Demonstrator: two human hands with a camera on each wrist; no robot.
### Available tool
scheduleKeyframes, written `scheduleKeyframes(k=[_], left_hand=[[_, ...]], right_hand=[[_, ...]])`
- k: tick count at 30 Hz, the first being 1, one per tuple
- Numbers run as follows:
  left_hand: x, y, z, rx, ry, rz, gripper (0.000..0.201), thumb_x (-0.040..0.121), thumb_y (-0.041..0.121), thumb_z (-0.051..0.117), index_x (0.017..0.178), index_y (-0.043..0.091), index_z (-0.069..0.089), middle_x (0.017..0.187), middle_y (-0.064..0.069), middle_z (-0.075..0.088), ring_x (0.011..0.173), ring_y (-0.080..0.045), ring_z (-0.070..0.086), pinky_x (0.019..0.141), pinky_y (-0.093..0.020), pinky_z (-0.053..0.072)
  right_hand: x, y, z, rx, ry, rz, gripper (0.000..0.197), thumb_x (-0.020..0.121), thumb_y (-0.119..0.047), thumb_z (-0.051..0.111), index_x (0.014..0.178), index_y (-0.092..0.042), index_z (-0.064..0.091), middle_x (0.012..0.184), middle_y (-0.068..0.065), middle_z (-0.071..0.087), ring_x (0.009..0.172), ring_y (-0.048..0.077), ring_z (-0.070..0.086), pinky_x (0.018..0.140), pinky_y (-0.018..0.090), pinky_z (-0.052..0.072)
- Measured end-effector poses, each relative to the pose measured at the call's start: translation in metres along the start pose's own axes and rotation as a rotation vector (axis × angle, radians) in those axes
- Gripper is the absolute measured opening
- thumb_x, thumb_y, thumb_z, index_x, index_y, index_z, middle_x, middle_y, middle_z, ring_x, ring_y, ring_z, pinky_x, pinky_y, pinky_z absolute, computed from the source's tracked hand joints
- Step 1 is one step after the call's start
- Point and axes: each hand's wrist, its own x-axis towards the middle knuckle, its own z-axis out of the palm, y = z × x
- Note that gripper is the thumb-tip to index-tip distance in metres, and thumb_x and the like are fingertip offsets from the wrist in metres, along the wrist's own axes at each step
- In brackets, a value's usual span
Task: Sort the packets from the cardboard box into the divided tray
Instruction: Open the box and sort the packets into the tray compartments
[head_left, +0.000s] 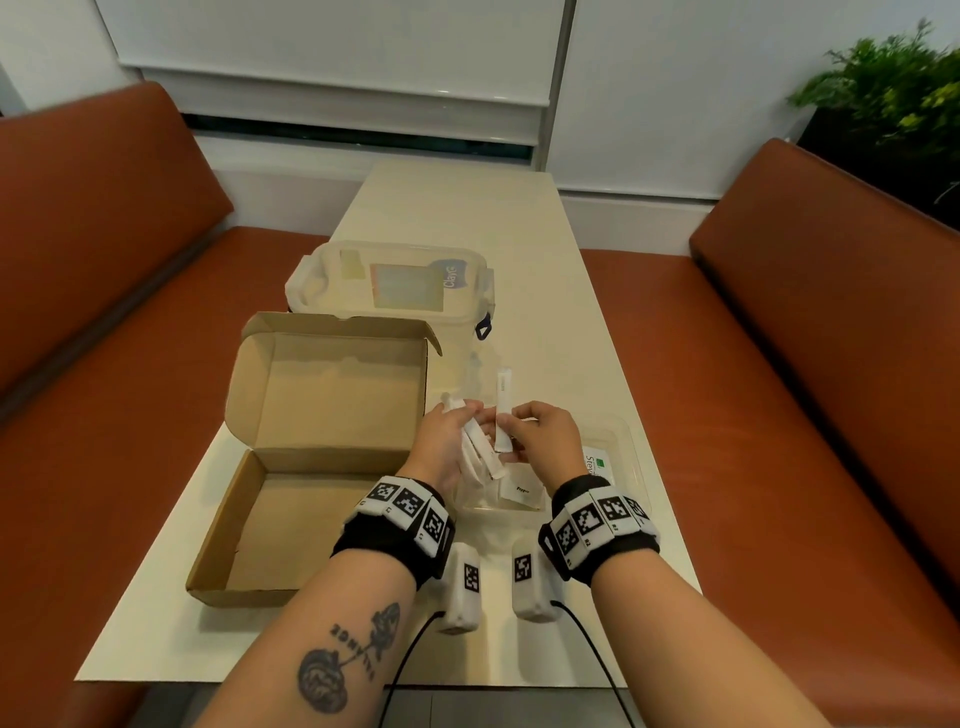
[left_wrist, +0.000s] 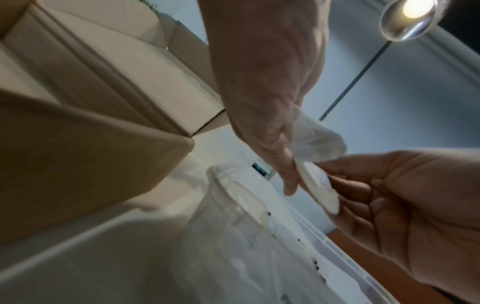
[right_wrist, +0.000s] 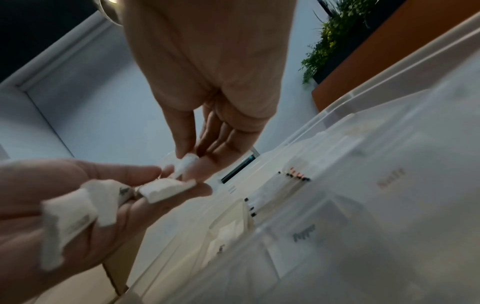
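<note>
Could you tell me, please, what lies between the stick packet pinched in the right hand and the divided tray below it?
Nothing visible: the right hand holds the stick packet upright above the divided tray, with only air beneath.

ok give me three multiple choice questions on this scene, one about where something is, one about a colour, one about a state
1. Where is the cardboard box relative to the divided tray?
A. to its left
B. to its right
C. stacked on it

2. What colour is the stick packet in the right hand?
A. red
B. white
C. green

3. What state is the cardboard box in?
A. taped shut
B. crushed flat
C. lid open, no packets visible inside

Answers:
1. A, in the head view the box sits left of the clear tray.
2. B, the packet pinched upright is white.
3. C, the lid stands up and the bare floor shows, while the left hand holds several packets.
</note>
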Motion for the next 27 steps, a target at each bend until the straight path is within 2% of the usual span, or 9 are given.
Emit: scheduleKeyframes(k=[4,7,9,11,15,18,21,23,27], left_hand=[[0.004,-0.003,0.004,0.141,0.090,0.098,0.010,0.098,0.005,0.041,0.099,0.007,0.051,0.082,-0.011,0.065,0.083,-0.020,0.065,0.077,-0.035,0.051],[0.007,-0.003,0.006,0.224,0.133,0.141,0.014,0.099,0.006,0.040,0.099,0.006,0.053,0.072,-0.005,0.056,0.066,-0.013,0.055,0.063,-0.021,0.048],[0.008,-0.005,0.008,0.300,0.121,0.144,0.015,0.098,0.014,0.046,0.093,0.006,0.058,0.068,-0.002,0.052,0.054,-0.010,0.044,0.052,-0.019,0.039],[0.007,-0.007,0.008,0.325,0.095,0.146,0.021,0.095,0.025,0.054,0.085,0.009,0.061,0.069,0.000,0.055,0.049,-0.008,0.039,0.049,-0.019,0.036],[0.004,-0.007,0.008,0.375,0.110,0.158,0.019,0.084,0.030,0.070,0.081,0.012,0.063,0.076,-0.002,0.064,0.050,-0.008,0.037,0.050,-0.020,0.035],[0.007,-0.007,0.005,0.424,0.143,0.169,0.009,0.086,0.015,0.067,0.080,0.012,0.061,0.075,-0.008,0.057,0.051,-0.012,0.037,0.051,-0.022,0.034],[0.008,-0.006,0.005,0.414,0.157,0.168,0.007,0.088,0.012,0.063,0.082,0.010,0.061,0.069,-0.005,0.051,0.051,-0.011,0.039,0.049,-0.022,0.034],[0.009,-0.005,0.005,0.392,0.137,0.158,0.006,0.089,0.010,0.062,0.083,0.010,0.061,0.068,-0.004,0.050,0.051,-0.011,0.038,0.048,-0.021,0.033],[0.010,-0.006,0.007,0.409,0.112,0.150,0.005,0.089,0.012,0.062,0.085,0.011,0.060,0.071,-0.005,0.050,0.052,-0.010,0.039,0.049,-0.021,0.034]], right_hand=[[-0.001,0.003,-0.007,-0.132,0.086,-0.107,0.011,0.082,-0.006,0.069,0.077,-0.014,0.062,0.073,0.005,0.066,0.059,0.013,0.064,0.063,0.029,0.059],[-0.002,0.006,-0.012,-0.361,0.188,-0.239,0.013,0.081,-0.010,0.068,0.072,-0.018,0.063,0.068,-0.005,0.063,0.066,0.011,0.059,0.061,0.017,0.046],[-0.003,0.009,-0.013,-0.540,0.216,-0.314,0.006,0.083,-0.011,0.063,0.078,-0.013,0.064,0.072,-0.004,0.059,0.073,0.014,0.053,0.062,0.020,0.038],[-0.004,0.012,-0.014,-0.728,0.202,-0.404,0.005,0.085,-0.009,0.059,0.085,-0.008,0.063,0.078,0.003,0.059,0.081,0.018,0.050,0.067,0.024,0.034],[-0.008,0.015,-0.015,-0.886,0.140,-0.536,0.006,0.085,-0.005,0.057,0.081,-0.003,0.060,0.080,0.011,0.061,0.083,0.026,0.051,0.067,0.031,0.039],[-0.007,0.017,-0.019,-0.824,0.133,-0.525,0.004,0.084,-0.014,0.065,0.086,-0.011,0.065,0.088,0.000,0.064,0.088,0.019,0.052,0.069,0.024,0.035],[-0.006,0.013,-0.021,-0.477,0.116,-0.333,0.022,0.085,-0.027,0.067,0.106,-0.021,0.066,0.091,-0.012,0.063,0.082,0.003,0.056,0.071,0.015,0.042],[-0.004,0.009,-0.020,-0.319,0.097,-0.240,0.020,0.088,-0.027,0.064,0.106,-0.020,0.068,0.082,-0.008,0.067,0.074,0.002,0.060,0.069,0.011,0.045],[-0.002,0.005,-0.019,-0.231,0.000,-0.142,0.012,0.085,-0.017,0.067,0.093,-0.010,0.072,0.076,0.005,0.069,0.061,0.009,0.056,0.062,0.018,0.046]])
